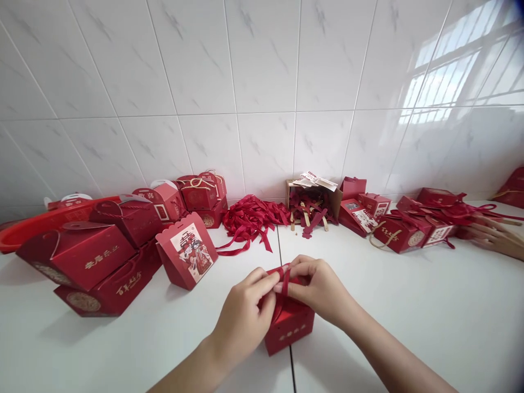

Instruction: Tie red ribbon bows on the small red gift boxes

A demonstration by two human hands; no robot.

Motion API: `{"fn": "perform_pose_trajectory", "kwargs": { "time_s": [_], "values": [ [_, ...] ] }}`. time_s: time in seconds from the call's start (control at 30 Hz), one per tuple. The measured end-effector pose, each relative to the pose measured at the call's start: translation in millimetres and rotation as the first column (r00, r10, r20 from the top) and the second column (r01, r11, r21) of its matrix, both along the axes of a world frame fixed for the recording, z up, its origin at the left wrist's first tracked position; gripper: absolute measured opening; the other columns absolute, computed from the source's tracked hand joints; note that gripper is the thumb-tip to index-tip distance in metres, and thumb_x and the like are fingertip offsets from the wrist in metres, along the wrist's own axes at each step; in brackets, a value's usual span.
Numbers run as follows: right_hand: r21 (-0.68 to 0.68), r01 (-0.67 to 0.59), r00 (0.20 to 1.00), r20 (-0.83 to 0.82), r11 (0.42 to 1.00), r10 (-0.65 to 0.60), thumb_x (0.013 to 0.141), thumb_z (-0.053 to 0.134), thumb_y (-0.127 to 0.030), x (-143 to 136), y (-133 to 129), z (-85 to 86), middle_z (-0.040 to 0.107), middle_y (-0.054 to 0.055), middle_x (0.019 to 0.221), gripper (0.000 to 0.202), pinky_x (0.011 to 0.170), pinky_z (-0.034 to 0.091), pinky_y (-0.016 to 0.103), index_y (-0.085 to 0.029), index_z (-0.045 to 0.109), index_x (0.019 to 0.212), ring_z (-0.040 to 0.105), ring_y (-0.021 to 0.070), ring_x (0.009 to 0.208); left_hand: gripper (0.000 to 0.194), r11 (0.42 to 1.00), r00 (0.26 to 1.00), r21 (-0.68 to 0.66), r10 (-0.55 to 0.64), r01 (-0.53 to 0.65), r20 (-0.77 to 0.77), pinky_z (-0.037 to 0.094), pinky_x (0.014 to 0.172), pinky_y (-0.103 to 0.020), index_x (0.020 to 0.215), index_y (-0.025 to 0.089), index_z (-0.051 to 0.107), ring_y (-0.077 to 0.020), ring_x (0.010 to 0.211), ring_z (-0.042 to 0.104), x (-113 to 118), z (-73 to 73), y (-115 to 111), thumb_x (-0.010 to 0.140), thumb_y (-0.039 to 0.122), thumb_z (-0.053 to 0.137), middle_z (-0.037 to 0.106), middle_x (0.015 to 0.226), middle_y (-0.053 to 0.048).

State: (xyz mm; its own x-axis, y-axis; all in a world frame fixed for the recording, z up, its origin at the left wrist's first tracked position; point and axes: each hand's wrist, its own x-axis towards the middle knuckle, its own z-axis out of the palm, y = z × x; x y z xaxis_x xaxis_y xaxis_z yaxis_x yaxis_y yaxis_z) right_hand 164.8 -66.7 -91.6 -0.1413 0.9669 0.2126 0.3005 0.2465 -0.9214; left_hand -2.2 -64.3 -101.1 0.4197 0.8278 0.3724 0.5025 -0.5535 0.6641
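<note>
A small red gift box [290,330] with gold lettering stands on the white table in front of me. Over its top, a red ribbon [285,285] is pinched between the fingers of both hands. My left hand [248,311] closes on the ribbon from the left, its fingers at the box's top edge. From the right, my right hand [317,284] grips the same ribbon between thumb and fingers, touching the first hand's fingertips. The hands cover part of the box top, so the exact form of the ribbon there is hidden.
Behind the box lies a heap of red ribbons [256,218]. An open carton [335,199] spills tags beside it. Red gift boxes [102,251] are stacked at left near an orange-red basin [61,218]; more boxes [405,232] sit at right, where another person's hand [495,234] reaches in.
</note>
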Motion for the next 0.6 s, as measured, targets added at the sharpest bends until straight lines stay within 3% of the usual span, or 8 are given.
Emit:
{"fn": "perform_pose_trajectory", "kwargs": {
  "time_s": [0.17, 0.33, 0.47, 0.6],
  "values": [
    [-0.040, 0.000, 1.000, 0.030, 0.999, 0.001, 0.064, 0.057, -0.015, 3.1, 3.9, -1.9, 0.053, 0.000, 0.071, 0.008, 0.053, 0.039, 0.023, -0.016, 0.058, 0.056, 0.045, 0.0091, 0.058, 0.038, 0.988, 0.991, 0.143, -0.050, 0.067, -0.121, 0.047, 0.063, -0.027, 0.121, 0.026, 0.056, -0.0170, 0.073, 0.058, -5.8, -16.0, 2.8, 0.091, 0.017, 0.036, 0.057, 0.094, -0.008],
    [-0.212, -0.193, 0.974, 0.075, 0.958, 0.213, 0.058, 0.054, -0.014, 12.2, 8.8, 5.4, 0.047, -0.003, 0.066, 0.011, 0.041, 0.025, 0.021, -0.017, 0.044, 0.056, 0.034, 0.0064, 0.051, 0.037, 0.920, 0.923, 0.241, -0.227, 0.308, -0.312, 0.044, 0.057, -0.025, 0.111, 0.025, 0.064, -0.0145, 0.065, 0.056, -18.3, -3.7, 16.5, 0.090, 0.015, 0.035, 0.059, 0.095, -0.010],
    [-0.165, -0.253, 0.935, 0.211, 0.953, 0.285, 0.055, 0.055, -0.012, 12.2, 10.1, 12.1, 0.048, -0.001, 0.070, 0.014, 0.040, 0.024, 0.020, -0.017, 0.043, 0.051, 0.034, 0.0066, 0.052, 0.031, 0.897, 0.903, 0.174, -0.363, 0.405, -0.231, 0.046, 0.060, -0.025, 0.090, 0.020, 0.071, -0.0148, 0.066, 0.056, -19.9, 3.2, 25.9, 0.089, 0.015, 0.040, 0.061, 0.086, -0.010],
    [-0.138, -0.251, 0.922, 0.266, 0.958, 0.280, 0.056, 0.058, -0.015, 9.9, 9.8, 15.7, 0.053, 0.001, 0.080, 0.003, 0.043, 0.034, 0.021, -0.017, 0.056, 0.055, 0.043, 0.0076, 0.054, 0.027, 0.906, 0.922, 0.174, -0.369, 0.386, -0.119, 0.048, 0.059, -0.025, 0.084, 0.019, 0.072, -0.0151, 0.066, 0.057, -17.8, -1.6, 27.5, 0.087, 0.016, 0.046, 0.061, 0.079, -0.009]
  ]
}}
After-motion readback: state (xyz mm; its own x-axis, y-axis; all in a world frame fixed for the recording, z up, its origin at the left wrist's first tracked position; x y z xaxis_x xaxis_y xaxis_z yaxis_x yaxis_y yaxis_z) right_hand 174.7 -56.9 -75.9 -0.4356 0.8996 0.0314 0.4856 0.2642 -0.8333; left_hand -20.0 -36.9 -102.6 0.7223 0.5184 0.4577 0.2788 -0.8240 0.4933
